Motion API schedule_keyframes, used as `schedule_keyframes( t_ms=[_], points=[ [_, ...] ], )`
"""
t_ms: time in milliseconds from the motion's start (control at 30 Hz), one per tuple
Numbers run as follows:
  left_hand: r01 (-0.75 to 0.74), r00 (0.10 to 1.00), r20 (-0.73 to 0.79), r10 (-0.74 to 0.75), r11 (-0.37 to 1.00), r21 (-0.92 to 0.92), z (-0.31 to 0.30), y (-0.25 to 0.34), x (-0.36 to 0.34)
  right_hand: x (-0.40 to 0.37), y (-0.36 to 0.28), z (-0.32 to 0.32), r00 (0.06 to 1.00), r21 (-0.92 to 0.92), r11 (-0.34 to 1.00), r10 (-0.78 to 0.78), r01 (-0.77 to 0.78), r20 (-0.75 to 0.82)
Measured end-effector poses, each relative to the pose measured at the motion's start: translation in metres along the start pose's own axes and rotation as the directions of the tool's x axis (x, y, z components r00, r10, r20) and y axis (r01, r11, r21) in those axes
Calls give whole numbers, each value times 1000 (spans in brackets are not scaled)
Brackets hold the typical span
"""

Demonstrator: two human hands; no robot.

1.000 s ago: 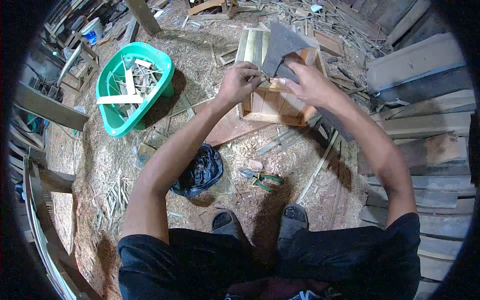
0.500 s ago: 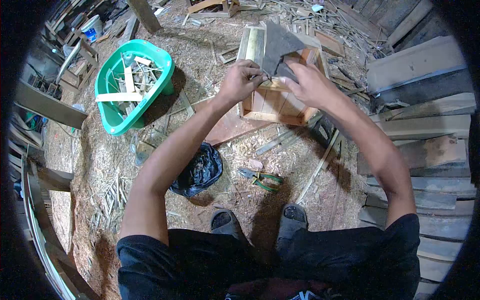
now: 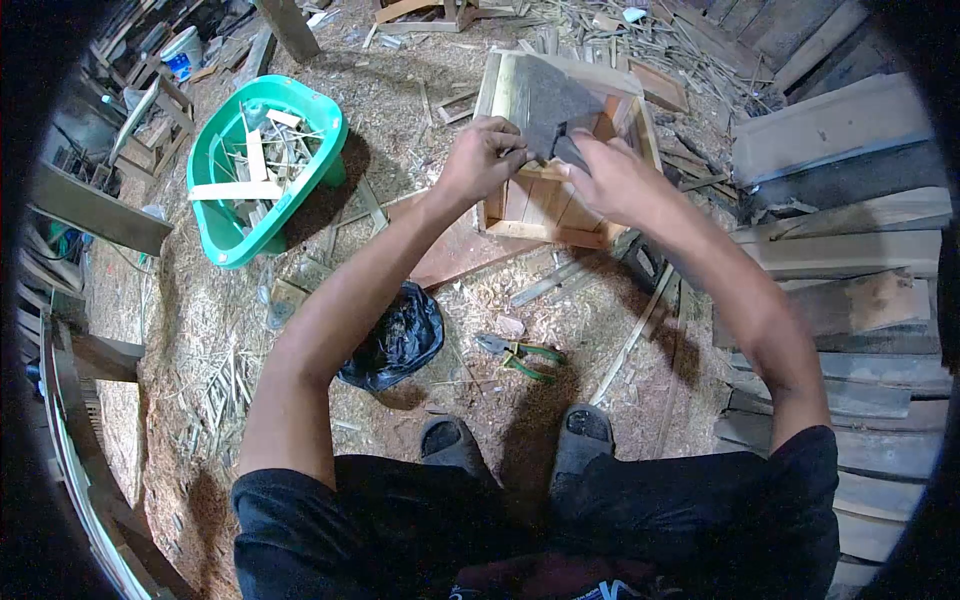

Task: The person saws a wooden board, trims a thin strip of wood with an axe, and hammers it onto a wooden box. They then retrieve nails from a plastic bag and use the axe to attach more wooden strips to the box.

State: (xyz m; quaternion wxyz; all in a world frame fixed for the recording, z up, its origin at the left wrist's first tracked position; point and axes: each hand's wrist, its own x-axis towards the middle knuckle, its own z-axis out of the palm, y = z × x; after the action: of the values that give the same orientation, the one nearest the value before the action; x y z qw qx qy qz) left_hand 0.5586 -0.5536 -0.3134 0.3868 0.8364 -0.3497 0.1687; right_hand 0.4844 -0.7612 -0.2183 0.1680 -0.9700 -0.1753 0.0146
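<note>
A wooden box (image 3: 560, 237) of planks stands on the shavings in front of me, its slatted inside partly showing. My right hand (image 3: 618, 180) is closed round the handle of a broad, dark, flat cleaver-like blade (image 3: 562, 95). The blade lies low over the box's top, close to its near edge. Just left of it, my left hand (image 3: 488, 160) is pinched at the same edge. Whatever is between those fingertips is too small to make out.
Wood scraps fill a green plastic tub (image 3: 218, 245) on the left. A black plastic bag (image 3: 400, 345) and green-handled pliers (image 3: 522, 356) lie nearer my sandals (image 3: 585, 435). Stacked planks (image 3: 840, 250) line the right side. Sticks and sawdust cover the ground.
The blade has come down from a raised, tilted position to lie flatter over the box top. My right hand has shifted slightly with it; my left hand stays at the edge.
</note>
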Motion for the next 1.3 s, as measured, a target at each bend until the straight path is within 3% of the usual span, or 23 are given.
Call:
schedule_keyframes(
  t_ms=[67,100,200,233,333,633,733,833,933,1033,1133,1233,1300],
  points=[
    [-4,1000,1,4,1000,-1,0,0,2,2,4,-3,999,41,999,3,-6,50],
    [4,1000,-3,-4,1000,-24,1,-1,1,3,3,1,988,-38,993,-112,108,-110],
    [10,1000,-3,-10,999,-45,3,-2,-1,3,2,-13,996,42,999,-28,32,-90],
    [5,1000,-6,-6,999,-42,2,-3,0,2,3,-14,987,83,993,-66,79,-146],
    [-31,999,-21,31,1000,2,1,2,-1,1,12,-9,990,28,1000,-11,15,-144],
    [165,983,87,-163,986,-15,3,7,0,-2,27,4,991,95,992,88,-79,-96],
    [7,997,-74,12,968,252,8,6,-1,-1,30,9,986,81,997,23,-10,-162],
    [271,917,169,-362,874,403,5,16,10,-3,24,7,992,127,991,66,-52,-109],
    [307,884,245,-398,890,339,1,16,13,-3,23,8,991,136,991,18,-1,-130],
    [271,919,235,-316,941,204,9,-3,12,-1,21,5,993,189,982,-5,27,-117],
    [322,890,267,-371,923,210,10,-7,14,5,21,5,979,128,985,-93,117,-181],
    [355,871,304,-386,922,152,6,-6,18,10,15,2,992,100,994,-37,49,-118],
    [395,868,237,-437,896,203,9,-3,21,11,12,-3,999,58,998,-25,27,-33]
  ],
)
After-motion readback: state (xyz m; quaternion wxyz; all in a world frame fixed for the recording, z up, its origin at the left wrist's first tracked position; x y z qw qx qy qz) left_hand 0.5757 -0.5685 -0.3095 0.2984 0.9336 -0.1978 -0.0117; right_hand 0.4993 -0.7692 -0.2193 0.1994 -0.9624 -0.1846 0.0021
